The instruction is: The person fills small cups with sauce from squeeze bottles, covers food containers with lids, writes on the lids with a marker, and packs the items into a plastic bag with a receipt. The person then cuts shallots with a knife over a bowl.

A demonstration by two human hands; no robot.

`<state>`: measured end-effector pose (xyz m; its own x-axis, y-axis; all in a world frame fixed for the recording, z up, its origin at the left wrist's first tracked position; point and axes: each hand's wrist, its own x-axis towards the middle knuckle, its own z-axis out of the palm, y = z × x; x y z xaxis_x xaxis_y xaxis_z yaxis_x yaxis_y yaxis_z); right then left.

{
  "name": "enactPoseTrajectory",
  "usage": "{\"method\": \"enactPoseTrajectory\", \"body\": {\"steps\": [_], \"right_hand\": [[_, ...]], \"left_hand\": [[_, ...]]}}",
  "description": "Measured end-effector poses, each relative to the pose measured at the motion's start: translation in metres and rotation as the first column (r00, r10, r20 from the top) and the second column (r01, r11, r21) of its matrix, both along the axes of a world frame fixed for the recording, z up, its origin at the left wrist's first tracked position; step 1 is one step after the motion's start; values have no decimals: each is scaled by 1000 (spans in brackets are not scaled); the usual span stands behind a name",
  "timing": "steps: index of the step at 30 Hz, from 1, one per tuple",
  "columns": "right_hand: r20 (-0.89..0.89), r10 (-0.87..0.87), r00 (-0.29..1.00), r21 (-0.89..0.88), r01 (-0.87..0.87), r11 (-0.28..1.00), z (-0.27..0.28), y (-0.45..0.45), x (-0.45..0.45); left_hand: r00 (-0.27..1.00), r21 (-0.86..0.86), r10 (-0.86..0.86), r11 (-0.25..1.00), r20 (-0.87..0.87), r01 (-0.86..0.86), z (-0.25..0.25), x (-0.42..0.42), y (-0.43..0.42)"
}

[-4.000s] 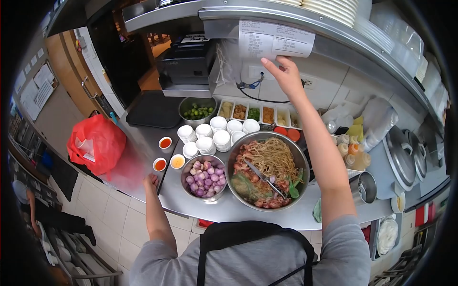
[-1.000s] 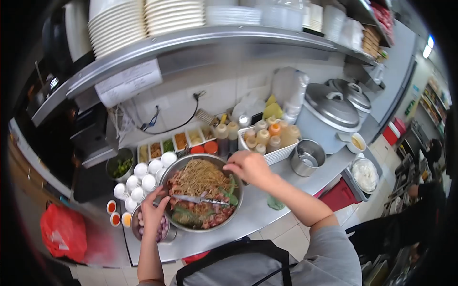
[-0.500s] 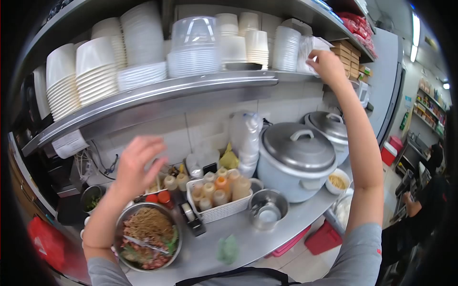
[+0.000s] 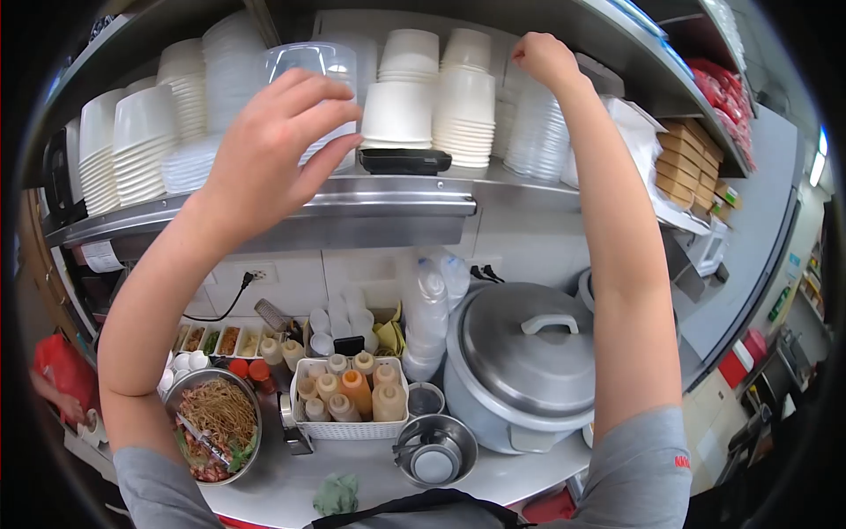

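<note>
My left hand (image 4: 273,145) is raised in front of the upper shelf, its fingers curved and apart with nothing in them. Just behind it stands a stack of clear plastic containers (image 4: 308,60), partly covered by the hand. Beside those are stacks of white paper bowls (image 4: 398,115). My right hand (image 4: 546,60) reaches up to the top of a stack of clear plastic tubs (image 4: 533,132). Its fingers are curled together, and anything between them is hidden. A small black device (image 4: 404,161) lies on the shelf edge between my hands.
Below, the counter (image 4: 273,489) holds a steel bowl of noodles and meat (image 4: 216,421), a white basket of sauce bottles (image 4: 348,429), a steel pot (image 4: 458,472) and a large lidded cooker (image 4: 520,353). Brown boxes (image 4: 686,163) sit at the shelf's right. A red-clad person (image 4: 66,375) is at far left.
My left hand has risen from above the counter to the shelf. My right hand has moved from the white bag to the top of the clear tub stack. The view has shifted.
</note>
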<state>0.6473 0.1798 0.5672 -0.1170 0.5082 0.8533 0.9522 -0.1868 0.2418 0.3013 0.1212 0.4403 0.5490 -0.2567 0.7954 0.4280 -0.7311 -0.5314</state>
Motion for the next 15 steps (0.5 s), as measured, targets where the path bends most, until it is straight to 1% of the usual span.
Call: {"method": "enactPoseTrajectory", "body": {"steps": [2, 3, 4, 5, 9, 12, 15], "right_hand": [[114, -177, 978, -34, 182, 983, 11, 26, -3], [118, -160, 980, -34, 166, 986, 14, 35, -6], [129, -177, 976, -54, 186, 981, 17, 43, -10], [128, -202, 971, -87, 214, 973, 19, 51, -14], [94, -316, 944, -269, 330, 905, 21, 91, 0], [64, -326, 943, -337, 328, 883, 20, 108, 14], [23, -289, 957, -347, 279, 895, 22, 116, 25]], "left_hand": [[999, 22, 35, 999, -6, -35, 10, 3, 0], [998, 44, 52, 998, -17, -52, 14, 5, 0], [998, 41, 69, 997, -14, -68, 17, 6, 0], [997, 6, 69, 998, -19, -69, 20, 8, -1], [995, -67, 89, 993, -46, -92, 33, 13, -5], [997, -25, 73, 997, -28, -74, 41, 19, -1], [996, -93, 76, 993, -44, -79, 41, 26, 2]]}}
